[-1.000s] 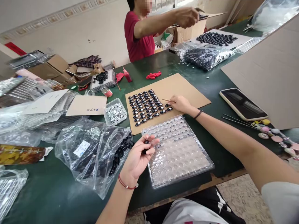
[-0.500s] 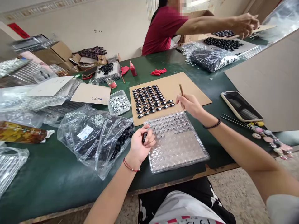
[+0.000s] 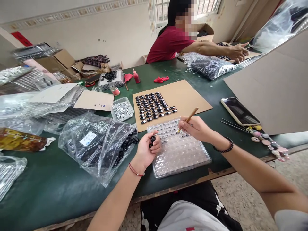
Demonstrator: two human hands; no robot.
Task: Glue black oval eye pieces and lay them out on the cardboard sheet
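Green table (image 3: 48,189) supports the work. Brown cardboard sheet (image 3: 187,96) lies flat on it, towards the far side from the wearer. Transparent bag (image 3: 96,150), labelled and filled with black pieces, lies left of centre, its contents showing at the right-hand end. Clear tray (image 3: 178,155) sits at the near edge of the sheet, between the two hands; small shiny pieces occupy its upper rows of cavities. Right hand (image 3: 195,127): thumb and fingers clamped on a slim stick, positioned above the tray. Left hand (image 3: 148,148): palm up, fingers curled around dark beads, at the tray's left edge. Plastic tub (image 3: 127,117) of silvery pieces stands just left of the sheet. Slim stick (image 3: 192,114): tilted, yellowish tip downward; contact with the tray cannot be determined. Black ovals (image 3: 152,106) are arranged in rows on the sheet's left part. Dark beads (image 3: 152,139): held in the left hand.
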